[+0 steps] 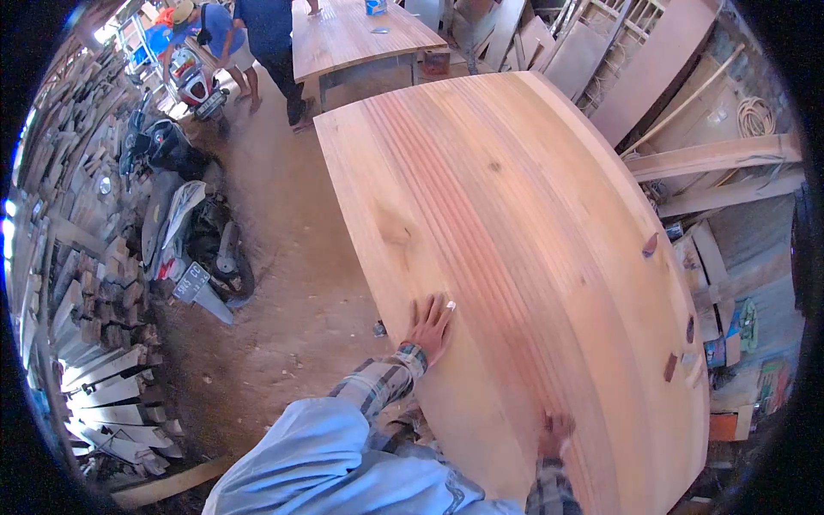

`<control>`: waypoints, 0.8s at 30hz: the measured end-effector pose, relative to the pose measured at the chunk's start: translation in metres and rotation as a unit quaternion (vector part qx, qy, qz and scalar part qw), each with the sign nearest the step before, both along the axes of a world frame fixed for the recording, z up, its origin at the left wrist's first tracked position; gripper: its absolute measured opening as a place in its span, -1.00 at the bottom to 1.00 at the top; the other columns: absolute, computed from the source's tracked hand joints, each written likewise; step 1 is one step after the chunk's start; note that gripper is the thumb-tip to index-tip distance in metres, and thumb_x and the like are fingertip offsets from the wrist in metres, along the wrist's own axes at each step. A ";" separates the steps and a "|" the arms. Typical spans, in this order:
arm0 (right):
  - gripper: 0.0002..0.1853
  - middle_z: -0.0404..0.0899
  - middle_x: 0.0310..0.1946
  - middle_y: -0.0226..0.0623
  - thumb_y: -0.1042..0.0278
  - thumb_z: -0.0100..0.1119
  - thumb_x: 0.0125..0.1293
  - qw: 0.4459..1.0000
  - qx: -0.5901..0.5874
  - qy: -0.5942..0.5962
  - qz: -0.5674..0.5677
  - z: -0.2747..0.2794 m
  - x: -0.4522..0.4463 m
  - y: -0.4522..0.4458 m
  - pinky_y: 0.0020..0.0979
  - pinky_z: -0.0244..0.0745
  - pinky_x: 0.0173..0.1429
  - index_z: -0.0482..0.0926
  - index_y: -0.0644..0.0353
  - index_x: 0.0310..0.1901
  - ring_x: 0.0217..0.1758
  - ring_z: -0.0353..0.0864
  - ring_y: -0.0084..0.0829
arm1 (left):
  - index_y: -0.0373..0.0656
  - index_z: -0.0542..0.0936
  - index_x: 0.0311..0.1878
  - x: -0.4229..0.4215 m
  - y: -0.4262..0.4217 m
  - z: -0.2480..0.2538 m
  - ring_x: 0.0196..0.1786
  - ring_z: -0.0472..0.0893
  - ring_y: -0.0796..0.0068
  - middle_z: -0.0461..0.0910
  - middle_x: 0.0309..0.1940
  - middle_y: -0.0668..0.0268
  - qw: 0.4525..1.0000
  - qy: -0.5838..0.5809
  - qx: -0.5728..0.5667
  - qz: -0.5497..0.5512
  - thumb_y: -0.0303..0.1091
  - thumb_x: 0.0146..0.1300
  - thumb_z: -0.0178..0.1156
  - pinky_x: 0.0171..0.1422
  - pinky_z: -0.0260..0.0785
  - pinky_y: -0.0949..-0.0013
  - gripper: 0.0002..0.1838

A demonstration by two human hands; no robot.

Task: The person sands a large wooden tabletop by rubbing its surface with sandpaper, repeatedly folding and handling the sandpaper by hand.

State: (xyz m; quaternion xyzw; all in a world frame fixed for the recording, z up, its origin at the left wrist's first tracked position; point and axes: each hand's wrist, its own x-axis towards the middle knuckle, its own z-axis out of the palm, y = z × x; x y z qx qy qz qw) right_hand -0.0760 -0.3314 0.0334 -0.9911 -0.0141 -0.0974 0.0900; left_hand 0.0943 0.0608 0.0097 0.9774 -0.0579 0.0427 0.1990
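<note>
A large wooden panel [515,257], made of pale and reddish boards side by side, lies in front of me. My left hand [429,333] rests flat near the panel's left edge, fingers apart, with a small white wrap on one fingertip. Over the reddish strip close to me is my right hand [556,433], low on the panel's surface. Motion blurs its fingers, so whether it holds anything is unclear. Dark knots mark the wood. Small brown pieces [670,367] lie by the right edge of the panel.
Motorcycles [202,240] stand to the left beside stacked timber [103,300]. Beyond the panel is another wooden table [365,39] with a blue can [375,7]. People [225,39] are at the far left. Boards [657,73] lean at the back right, near a coiled cord [756,118].
</note>
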 end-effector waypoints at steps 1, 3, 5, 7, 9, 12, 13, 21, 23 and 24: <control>-0.88 0.48 -0.36 -0.11 0.38 0.26 0.20 0.999 0.011 0.009 -0.036 0.006 -0.016 -0.008 -0.10 0.35 -0.04 0.58 0.19 -0.26 -0.21 0.45 -0.03 | -0.04 0.27 0.41 0.000 -0.001 0.003 0.57 -0.06 0.02 0.05 0.50 0.06 1.000 0.005 -0.001 0.001 -0.10 0.44 -0.11 0.57 -0.40 -0.23 -0.47; -0.87 0.48 -0.36 -0.13 0.39 0.26 0.18 1.000 0.007 -0.022 -0.017 -0.013 -0.011 -0.011 -0.11 0.34 -0.04 0.56 0.20 -0.28 -0.21 0.45 -0.07 | -0.04 0.27 0.42 -0.001 -0.002 0.003 0.57 -0.06 0.01 0.05 0.50 0.06 1.000 0.012 0.000 0.000 -0.11 0.44 -0.11 0.57 -0.40 -0.23 -0.47; -0.86 0.48 -0.37 -0.18 0.40 0.26 0.15 0.997 0.049 -0.036 0.041 -0.029 0.018 0.005 -0.13 0.35 -0.05 0.52 0.20 -0.30 -0.22 0.46 -0.14 | -0.04 0.27 0.42 0.000 -0.002 0.002 0.56 -0.04 -0.01 0.07 0.49 0.05 1.000 -0.001 0.008 -0.002 -0.11 0.43 -0.10 0.57 -0.39 -0.25 -0.47; -0.87 0.48 -0.37 -0.21 0.42 0.23 0.17 0.990 0.114 -0.011 0.077 -0.074 0.093 0.037 -0.14 0.37 -0.01 0.48 0.20 -0.29 -0.23 0.46 -0.22 | -0.04 0.27 0.42 0.000 -0.002 0.003 0.56 -0.03 0.00 0.08 0.49 0.06 1.000 -0.003 0.016 -0.001 -0.11 0.43 -0.10 0.57 -0.39 -0.24 -0.46; -0.92 0.53 -0.32 -0.24 0.35 0.19 0.19 0.985 0.055 -0.061 0.149 -0.040 0.173 0.109 -0.10 0.38 -0.02 0.51 0.10 -0.32 -0.18 0.50 -0.14 | -0.04 0.26 0.42 -0.002 -0.004 0.003 0.56 -0.02 0.01 0.08 0.49 0.07 1.000 -0.003 0.022 -0.003 -0.10 0.43 -0.10 0.57 -0.38 -0.24 -0.46; -0.84 0.53 -0.19 -0.27 0.23 0.08 0.26 0.992 0.085 -0.018 0.094 -0.043 0.241 0.164 -0.06 0.34 0.16 0.56 0.00 -0.17 0.02 0.48 -0.15 | -0.04 0.24 0.44 -0.004 -0.004 0.002 0.57 -0.06 0.07 0.02 0.51 0.08 1.000 0.021 0.021 -0.001 -0.12 0.43 -0.16 0.58 -0.40 -0.21 -0.46; -0.84 0.53 -0.19 -0.27 0.23 0.08 0.26 0.992 0.087 -0.021 0.090 -0.042 0.231 0.159 -0.06 0.34 0.16 0.56 0.00 -0.17 0.02 0.48 -0.15 | -0.03 0.24 0.44 -0.006 -0.004 0.003 0.57 -0.04 0.06 0.03 0.51 0.09 1.000 0.014 0.023 0.000 -0.11 0.42 -0.12 0.58 -0.39 -0.21 -0.45; -0.94 0.47 -0.42 -0.21 0.46 0.25 0.18 0.997 0.050 -0.038 0.045 0.021 0.006 0.004 -0.08 0.33 -0.06 0.55 0.18 -0.37 -0.23 0.44 -0.13 | -0.01 0.23 0.45 -0.003 -0.001 0.002 0.57 -0.05 0.03 0.02 0.52 0.11 1.000 0.021 0.007 -0.006 -0.11 0.40 -0.08 0.58 -0.40 -0.21 -0.43; -0.94 0.46 -0.42 -0.21 0.49 0.25 0.16 0.997 0.064 -0.012 0.033 0.025 -0.022 -0.015 -0.09 0.34 -0.06 0.54 0.18 -0.37 -0.23 0.43 -0.12 | -0.01 0.24 0.45 -0.003 -0.004 0.011 0.57 -0.05 0.03 0.03 0.52 0.09 1.000 0.012 -0.004 -0.002 -0.11 0.40 -0.08 0.58 -0.39 -0.22 -0.43; -0.93 0.45 -0.42 -0.21 0.50 0.25 0.15 0.999 0.045 -0.001 0.006 0.006 -0.027 -0.019 -0.10 0.36 -0.06 0.53 0.20 -0.36 -0.22 0.43 -0.12 | -0.01 0.24 0.45 -0.003 -0.005 0.010 0.57 -0.05 0.03 0.03 0.52 0.09 1.000 0.015 -0.005 -0.001 -0.11 0.40 -0.08 0.58 -0.39 -0.22 -0.43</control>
